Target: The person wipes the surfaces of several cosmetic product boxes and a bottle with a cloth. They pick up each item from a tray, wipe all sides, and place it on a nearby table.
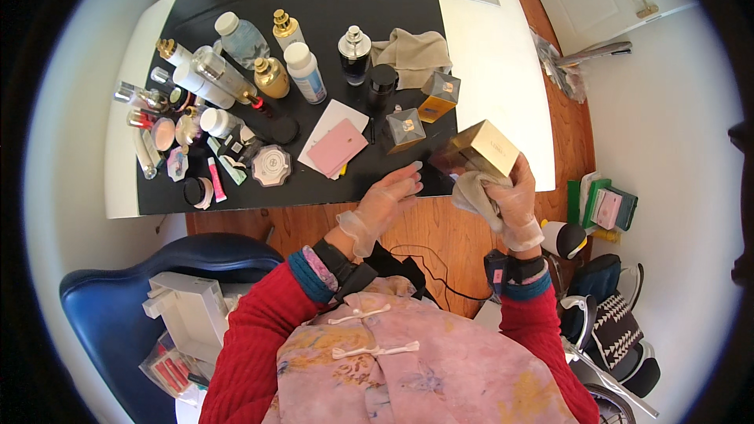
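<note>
My right hand (513,203), in a clear disposable glove, holds a gold box (486,150) above the right front edge of the black table top (353,188). A beige cloth (478,193) is held in the same hand, against the underside of the box. My left hand (386,203), gloved likewise, is held apart from the box at the table's front edge, fingers extended, with nothing visible in it. Beyond the hands stand two dark and gold boxes (404,131), (439,96) is the rear one. Pink cards (337,146) lie on white paper.
Bottles and cosmetics crowd the table's left, including a white bottle (306,76) and a compact (271,165). A dark perfume bottle (354,59) stands near a folded cloth (412,56). A blue chair (112,306) is at lower left, a wheeled chair (612,330) at lower right.
</note>
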`<action>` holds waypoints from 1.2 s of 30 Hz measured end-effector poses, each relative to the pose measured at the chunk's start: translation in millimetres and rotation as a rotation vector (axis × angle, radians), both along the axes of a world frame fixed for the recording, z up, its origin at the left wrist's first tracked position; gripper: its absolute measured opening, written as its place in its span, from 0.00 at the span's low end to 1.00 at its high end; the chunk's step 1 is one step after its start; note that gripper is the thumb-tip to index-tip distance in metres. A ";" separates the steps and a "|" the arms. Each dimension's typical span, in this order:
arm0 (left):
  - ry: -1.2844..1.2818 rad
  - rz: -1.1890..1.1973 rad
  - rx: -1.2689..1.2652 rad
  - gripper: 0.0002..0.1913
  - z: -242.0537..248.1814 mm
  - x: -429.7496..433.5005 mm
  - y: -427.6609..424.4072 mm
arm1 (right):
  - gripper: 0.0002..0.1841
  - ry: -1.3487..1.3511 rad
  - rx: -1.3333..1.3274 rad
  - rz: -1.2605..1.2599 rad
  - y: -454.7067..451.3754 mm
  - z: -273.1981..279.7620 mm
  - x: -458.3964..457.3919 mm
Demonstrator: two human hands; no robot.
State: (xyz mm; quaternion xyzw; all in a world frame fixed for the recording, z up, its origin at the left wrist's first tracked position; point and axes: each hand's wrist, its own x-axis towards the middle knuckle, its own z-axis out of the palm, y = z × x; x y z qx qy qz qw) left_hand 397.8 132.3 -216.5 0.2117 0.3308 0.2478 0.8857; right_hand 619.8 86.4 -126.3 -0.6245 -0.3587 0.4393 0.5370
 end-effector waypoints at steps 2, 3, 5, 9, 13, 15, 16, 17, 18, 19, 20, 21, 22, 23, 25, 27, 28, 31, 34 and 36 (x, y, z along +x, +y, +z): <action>0.007 -0.002 0.012 0.27 -2.1 -5.1 1.5 | 0.32 -0.023 0.001 -0.005 9.4 -9.8 -3.4; 0.010 -0.002 0.018 0.27 -3.0 -7.0 2.2 | 0.32 -0.021 -0.008 -0.021 13.7 -14.5 -5.2; 0.022 -0.010 0.006 0.24 -4.5 -9.7 2.9 | 0.33 -0.080 0.006 -0.025 19.3 -22.4 -8.7; 0.028 -0.015 -0.011 0.21 -6.4 -14.7 4.0 | 0.34 -0.033 -0.025 -0.018 25.2 -31.4 -14.4; 0.013 -0.044 -0.032 0.21 -6.8 -22.2 5.8 | 0.34 -0.002 -0.040 -0.031 26.3 -34.5 -17.6; 0.020 -0.054 -0.049 0.21 -6.3 -25.9 6.2 | 0.35 0.014 -0.067 -0.040 24.9 -34.6 -16.9; 0.009 -0.058 -0.047 0.20 -5.9 -28.1 6.6 | 0.35 0.030 -0.067 -0.046 24.4 -34.8 -16.4; 0.000 -0.064 -0.045 0.20 -5.4 -30.3 7.0 | 0.35 0.052 -0.071 -0.041 23.7 -35.0 -15.8; -0.007 -0.067 -0.044 0.20 -4.9 -32.0 7.6 | 0.36 0.076 -0.063 -0.039 23.2 -35.3 -15.5; -0.021 -0.067 -0.045 0.20 -4.2 -33.7 8.2 | 0.36 0.099 -0.053 -0.037 23.0 -35.7 -15.5; -0.032 -0.063 -0.047 0.20 -3.3 -35.2 8.6 | 0.37 0.102 -0.044 -0.038 22.5 -35.7 -15.6; -0.023 -0.061 -0.058 0.20 -2.4 -36.9 9.2 | 0.37 0.106 -0.035 -0.039 22.3 -35.8 -16.2; -0.028 -0.063 -0.043 0.20 -1.3 -39.5 9.7 | 0.38 0.092 -0.024 -0.038 22.0 -35.4 -16.9; -0.013 -0.068 -0.036 0.20 -0.1 -42.5 10.0 | 0.39 0.099 -0.020 -0.030 21.2 -34.5 -17.3; 0.012 -0.078 -0.017 0.20 1.5 -49.1 11.1 | 0.41 0.076 -0.006 -0.010 19.8 -32.4 -18.7; 0.043 -0.083 0.004 0.20 1.6 -57.3 11.3 | 0.42 0.054 -0.063 0.000 15.4 -28.5 -18.2; 0.036 -0.083 0.009 0.20 0.8 -61.4 11.2 | 0.43 0.036 -0.062 0.024 12.4 -26.9 -18.0; 0.033 -0.075 0.011 0.20 -3.2 -74.4 8.2 | 0.45 -0.017 -0.071 0.003 0.7 -24.2 -17.0; 0.043 -0.022 0.025 0.20 -2.6 -97.6 3.5 | 0.45 0.046 0.014 0.010 -10.0 -24.9 -18.9; 0.021 -0.022 0.048 0.20 -3.7 -104.1 1.0 | 0.45 0.043 -0.006 0.030 -12.0 -27.5 -18.2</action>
